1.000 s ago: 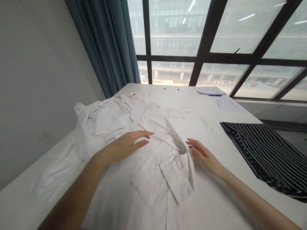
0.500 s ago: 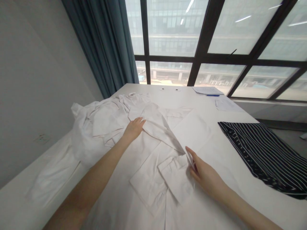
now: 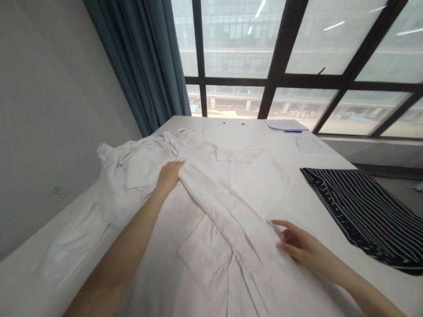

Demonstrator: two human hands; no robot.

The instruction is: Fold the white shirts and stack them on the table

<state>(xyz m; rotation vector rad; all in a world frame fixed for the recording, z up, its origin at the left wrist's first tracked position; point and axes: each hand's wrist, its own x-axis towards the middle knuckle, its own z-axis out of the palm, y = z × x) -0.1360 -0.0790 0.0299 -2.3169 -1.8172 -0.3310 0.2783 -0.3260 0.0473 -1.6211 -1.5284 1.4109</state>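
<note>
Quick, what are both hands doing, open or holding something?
Left hand: resting on the white cloth garment; any grip is hidden.
Right hand: loosely curled at the same garment; can't tell whether it's pinching.

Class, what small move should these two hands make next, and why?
I'd probably smooth the long white sleeve-like cloth strip with the right hand: creases run along its lower part near that hand, while the left hand rests by its upper end, perhaps steadying it.

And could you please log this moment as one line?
left hand: on white garment | right hand: at sleeve, contact unclear | right side: black striped cloth | far end: papers, blue pen
</note>
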